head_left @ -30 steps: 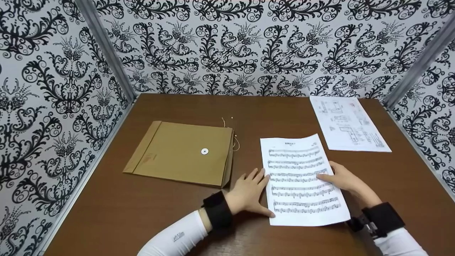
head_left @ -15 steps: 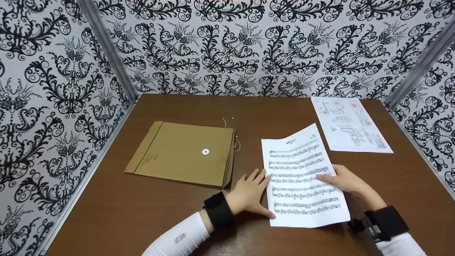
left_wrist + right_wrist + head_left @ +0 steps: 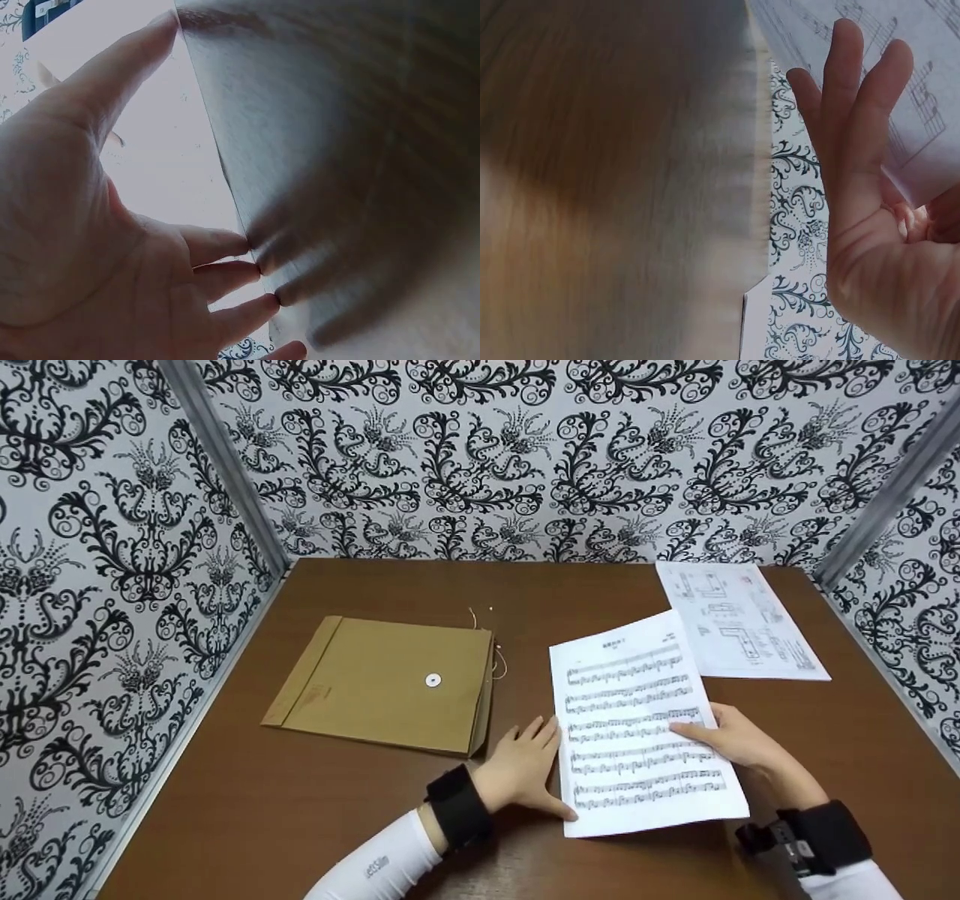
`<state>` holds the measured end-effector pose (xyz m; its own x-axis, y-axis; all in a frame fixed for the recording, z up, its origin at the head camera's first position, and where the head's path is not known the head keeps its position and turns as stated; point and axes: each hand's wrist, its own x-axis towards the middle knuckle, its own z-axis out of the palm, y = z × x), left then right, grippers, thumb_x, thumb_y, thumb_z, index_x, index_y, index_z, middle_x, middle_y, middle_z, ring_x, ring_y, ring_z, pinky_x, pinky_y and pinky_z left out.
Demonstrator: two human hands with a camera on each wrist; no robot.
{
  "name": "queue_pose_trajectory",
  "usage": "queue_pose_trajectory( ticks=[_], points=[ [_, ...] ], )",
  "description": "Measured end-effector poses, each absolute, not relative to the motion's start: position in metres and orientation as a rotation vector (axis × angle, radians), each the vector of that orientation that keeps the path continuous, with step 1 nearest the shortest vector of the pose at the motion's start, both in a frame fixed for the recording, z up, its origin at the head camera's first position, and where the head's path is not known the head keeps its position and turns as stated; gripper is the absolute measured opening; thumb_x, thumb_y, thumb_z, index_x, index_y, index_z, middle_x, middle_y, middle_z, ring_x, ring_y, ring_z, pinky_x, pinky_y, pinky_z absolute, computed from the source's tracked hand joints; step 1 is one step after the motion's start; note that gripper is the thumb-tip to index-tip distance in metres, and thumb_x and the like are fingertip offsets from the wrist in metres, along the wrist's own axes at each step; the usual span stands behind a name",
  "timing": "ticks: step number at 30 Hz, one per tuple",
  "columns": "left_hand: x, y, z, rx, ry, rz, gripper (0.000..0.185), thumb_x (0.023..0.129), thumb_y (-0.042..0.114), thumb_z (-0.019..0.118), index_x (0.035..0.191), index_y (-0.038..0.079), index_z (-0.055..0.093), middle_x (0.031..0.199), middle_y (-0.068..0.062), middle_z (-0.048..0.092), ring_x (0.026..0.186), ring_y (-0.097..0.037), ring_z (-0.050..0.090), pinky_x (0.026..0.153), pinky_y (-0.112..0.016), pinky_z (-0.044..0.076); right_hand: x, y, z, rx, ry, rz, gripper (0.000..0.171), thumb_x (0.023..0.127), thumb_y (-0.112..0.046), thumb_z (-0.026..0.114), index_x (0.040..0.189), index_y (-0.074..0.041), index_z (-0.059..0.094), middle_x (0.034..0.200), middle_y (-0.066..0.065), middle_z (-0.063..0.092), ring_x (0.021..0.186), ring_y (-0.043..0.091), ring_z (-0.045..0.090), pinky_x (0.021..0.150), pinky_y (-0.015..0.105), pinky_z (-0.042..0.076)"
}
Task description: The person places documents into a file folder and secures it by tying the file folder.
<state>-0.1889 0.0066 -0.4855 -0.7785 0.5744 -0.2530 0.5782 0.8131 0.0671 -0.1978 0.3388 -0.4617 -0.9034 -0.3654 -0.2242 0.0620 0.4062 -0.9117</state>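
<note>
the sheet of music [image 3: 641,727] is found near the front of the brown table [image 3: 247,802], between the 2 hands, with its long axis running away from the person and leaning slightly to the right at the far end. its right side is raised off the wood while its left edge is kept down, so the page is tilted up toward the right. its far right corner is seen over the near left corner of the sheet of drawings [image 3: 739,619], which lies flat farther back on the right; whether the 2 touch cannot be told.

the right hand [image 3: 731,739] is placed at the sheet's right edge, about halfway along it. the thumb is laid on the printed face and, in the right wrist view, the fingers [image 3: 855,97] are seen straight and spread beneath the paper, so the page is pinched between thumb and fingers rather than wrapped.

the left hand [image 3: 521,769] is laid flat on the table with its fingers straight, and the sheet's left edge is touched by the thumb and fingertips; nothing is gripped. the manila envelope [image 3: 386,682], flap button upward and string loose at its right end, is found just beyond and left of this hand, nearer to it than to the right hand.
</note>
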Motion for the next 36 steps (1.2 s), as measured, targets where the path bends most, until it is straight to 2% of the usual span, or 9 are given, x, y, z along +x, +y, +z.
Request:
queue_pose_trajectory(
  ticks=[4,9,16,21,26,28,30,36],
  points=[
    [-0.190,0.005,-0.486,0.863,2.724,0.008,0.129,0.073,0.088,0.063,0.163,0.007,0.021,0.173,-0.010,0.020,0.161,-0.023,0.024,0.126,-0.044,0.033,-0.197,0.339,-0.460,-0.291,2.255,-1.534,0.051,0.105,-0.020,0.057,0.142,0.013,0.044,0.097,-0.007,0.079,0.080,0.020,0.080,0.068,0.039,0.064],
    [-0.193,0.002,-0.483,0.860,2.707,0.104,0.120,0.080,0.087,0.055,0.162,0.004,0.026,0.171,-0.014,0.025,0.159,-0.025,0.028,0.126,-0.043,0.034,-0.197,0.340,-0.459,-0.279,2.235,-1.578,0.046,0.106,-0.020,0.056,0.141,0.008,0.047,0.098,-0.006,0.080,0.080,0.021,0.080,0.068,0.041,0.064],
    [-0.195,-0.006,-0.477,0.839,2.683,0.451,0.103,0.087,0.078,0.057,0.164,0.017,0.025,0.166,-0.015,0.036,0.153,-0.031,0.040,0.123,-0.049,0.038,-0.197,0.338,-0.457,-0.251,2.180,-1.657,0.035,0.106,-0.019,0.056,0.138,-0.006,0.056,0.099,-0.005,0.080,0.082,0.020,0.080,0.069,0.039,0.064],
    [-0.197,-0.010,-0.471,0.860,2.633,0.822,0.085,0.093,0.056,0.067,0.161,0.021,0.031,0.155,-0.010,0.054,0.140,-0.026,0.056,0.113,-0.045,0.049,-0.198,0.333,-0.458,-0.226,2.149,-1.724,0.030,0.106,-0.019,0.056,0.135,-0.011,0.059,0.100,-0.004,0.080,0.083,0.019,0.080,0.070,0.037,0.064],
    [-0.204,-0.013,-0.471,0.834,2.444,1.244,0.076,0.096,0.023,0.071,0.160,0.013,0.032,0.136,-0.012,0.067,0.118,-0.024,0.069,0.095,-0.030,0.057,-0.201,0.322,-0.459,-0.179,2.121,-1.798,0.028,0.105,-0.020,0.057,0.132,-0.013,0.059,0.101,-0.005,0.080,0.085,0.018,0.080,0.072,0.035,0.064],
    [-0.206,-0.014,-0.472,0.781,2.370,1.377,0.074,0.096,0.012,0.070,0.159,0.009,0.033,0.132,-0.016,0.069,0.113,-0.027,0.072,0.086,-0.026,0.059,-0.201,0.318,-0.458,-0.159,2.120,-1.826,0.027,0.105,-0.020,0.058,0.131,-0.014,0.058,0.100,-0.006,0.080,0.085,0.017,0.080,0.072,0.035,0.064],
    [-0.208,-0.014,-0.472,0.730,2.299,1.493,0.069,0.096,0.005,0.066,0.157,0.006,0.034,0.130,-0.020,0.068,0.112,-0.031,0.072,0.082,-0.027,0.061,-0.201,0.313,-0.457,-0.146,2.109,-1.860,0.025,0.105,-0.020,0.057,0.130,-0.014,0.058,0.100,-0.007,0.080,0.085,0.016,0.080,0.073,0.034,0.064],
    [-0.216,-0.018,-0.471,0.646,2.186,1.697,0.055,0.097,-0.003,0.056,0.150,0.001,0.041,0.126,-0.027,0.065,0.105,-0.035,0.071,0.078,-0.035,0.062,-0.200,0.300,-0.454,-0.084,2.078,-1.957,0.023,0.105,-0.019,0.058,0.127,-0.014,0.060,0.099,-0.007,0.080,0.085,0.015,0.079,0.072,0.032,0.064]
  ],
)
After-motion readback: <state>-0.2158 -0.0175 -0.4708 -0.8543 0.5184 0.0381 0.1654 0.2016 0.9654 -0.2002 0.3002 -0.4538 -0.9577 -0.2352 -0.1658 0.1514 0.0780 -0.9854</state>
